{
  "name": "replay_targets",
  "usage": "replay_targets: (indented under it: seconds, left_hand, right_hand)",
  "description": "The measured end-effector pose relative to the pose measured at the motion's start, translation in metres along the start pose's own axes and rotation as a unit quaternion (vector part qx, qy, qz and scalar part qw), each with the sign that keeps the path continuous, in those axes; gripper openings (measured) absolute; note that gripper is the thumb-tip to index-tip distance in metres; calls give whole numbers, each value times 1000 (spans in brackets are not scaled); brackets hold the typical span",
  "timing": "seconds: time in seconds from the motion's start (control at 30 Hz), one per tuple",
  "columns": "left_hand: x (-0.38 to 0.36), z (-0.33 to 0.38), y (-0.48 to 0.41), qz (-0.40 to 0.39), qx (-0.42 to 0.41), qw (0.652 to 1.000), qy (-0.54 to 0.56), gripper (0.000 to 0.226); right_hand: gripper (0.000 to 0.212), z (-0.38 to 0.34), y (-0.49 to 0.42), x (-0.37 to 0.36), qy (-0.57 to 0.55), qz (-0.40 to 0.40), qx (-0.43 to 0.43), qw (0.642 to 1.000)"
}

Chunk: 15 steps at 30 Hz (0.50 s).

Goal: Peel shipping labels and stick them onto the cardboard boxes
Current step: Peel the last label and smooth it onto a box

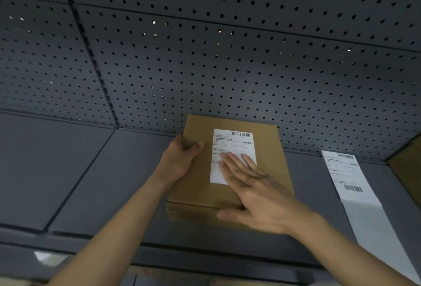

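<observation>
On the grey desk (68, 171) lay a flat brown cardboard box (268, 149), its white shipping label (232, 142) running near to far. The left hand (180, 160) gripped the box's left edge; the right hand (257, 196), fingers straight, pressed the label's near half.

Flat brown top box (196, 185) is lying stacked on a second box (193, 216). White label (232, 144) is sitting flat on its lid, barcode at the far end. Label strip (348, 176) is lying to the right, apart.
</observation>
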<state>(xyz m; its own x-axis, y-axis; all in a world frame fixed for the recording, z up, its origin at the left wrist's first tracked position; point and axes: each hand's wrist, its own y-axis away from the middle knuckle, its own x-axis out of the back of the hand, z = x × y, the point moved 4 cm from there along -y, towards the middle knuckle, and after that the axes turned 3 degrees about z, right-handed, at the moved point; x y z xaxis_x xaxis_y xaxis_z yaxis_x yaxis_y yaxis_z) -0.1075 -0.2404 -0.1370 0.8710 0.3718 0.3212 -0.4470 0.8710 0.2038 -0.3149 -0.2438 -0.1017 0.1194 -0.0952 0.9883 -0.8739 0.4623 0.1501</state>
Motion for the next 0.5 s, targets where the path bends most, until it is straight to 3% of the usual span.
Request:
replay_targets:
  seconds: [0.13, 0.27, 0.5]
  left_hand:
    - [-1, 0, -2, 1, -8, 1000, 1, 63]
    - [-1, -3, -5, 1, -12, 1000, 9, 49]
    - [-2, -8, -6, -9, -14, 999, 40, 46]
  right_hand:
    - [109, -27, -8, 0, 6, 14, 29, 999]
    - [107, -25, -11, 1, -11, 13, 26, 1000]
    - [104, 23, 5, 0, -27, -10, -80, 996]
